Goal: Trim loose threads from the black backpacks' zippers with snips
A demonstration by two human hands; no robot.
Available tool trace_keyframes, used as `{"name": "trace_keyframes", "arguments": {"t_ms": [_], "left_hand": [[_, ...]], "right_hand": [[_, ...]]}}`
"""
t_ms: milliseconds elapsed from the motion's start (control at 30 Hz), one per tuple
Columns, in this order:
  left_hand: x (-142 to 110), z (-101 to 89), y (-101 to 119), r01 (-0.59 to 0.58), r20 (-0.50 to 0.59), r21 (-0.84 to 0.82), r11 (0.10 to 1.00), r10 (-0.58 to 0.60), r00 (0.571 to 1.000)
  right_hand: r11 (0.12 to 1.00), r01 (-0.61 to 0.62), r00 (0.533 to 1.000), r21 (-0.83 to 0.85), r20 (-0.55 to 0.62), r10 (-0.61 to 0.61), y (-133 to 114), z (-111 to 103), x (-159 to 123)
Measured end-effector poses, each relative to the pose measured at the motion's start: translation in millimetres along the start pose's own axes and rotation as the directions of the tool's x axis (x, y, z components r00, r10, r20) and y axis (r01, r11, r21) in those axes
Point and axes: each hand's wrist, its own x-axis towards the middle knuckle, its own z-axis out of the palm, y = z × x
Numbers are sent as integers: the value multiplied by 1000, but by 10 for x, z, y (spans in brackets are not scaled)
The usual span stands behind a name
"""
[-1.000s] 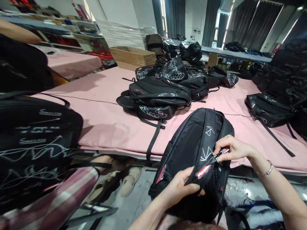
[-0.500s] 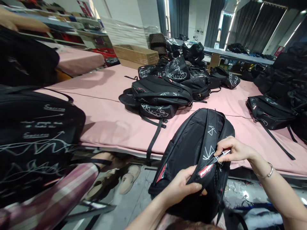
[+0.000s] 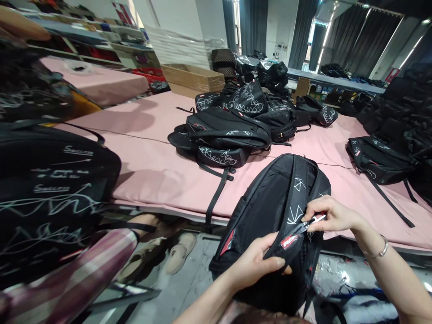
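Observation:
A black backpack (image 3: 256,211) with white line drawings leans upright against the table's front edge. Its shoulder strap (image 3: 297,189) carries a red label with white lettering. My left hand (image 3: 259,263) is closed around the strap's lower part, thumb on top, just below the label. Pinched in my right hand (image 3: 329,213) is a small pair of metal thread snips (image 3: 303,226), whose pointed tips lie against the strap just above the label. Whether the tips touch a thread is too small to tell.
Several black backpacks (image 3: 232,128) are heaped on the pink-covered table (image 3: 145,180), with a cardboard box (image 3: 192,78) behind them. More bags (image 3: 381,157) are piled at the right. A person in plaid trousers (image 3: 84,270) sits close on the left beside another black backpack (image 3: 67,180).
The snips in my right hand have shifted slightly, their tips now showing more clearly above the label. My left hand keeps its hold on the strap. At far left, the other person's dark bag has moved.

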Motion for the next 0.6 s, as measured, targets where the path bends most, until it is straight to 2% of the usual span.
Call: {"name": "trace_keyframes", "arguments": {"t_ms": [600], "left_hand": [[0,1,-2,-30,-6,52,998,31,1000]], "right_hand": [[998,1,999,-61,46,2,-75,38,70]]}}
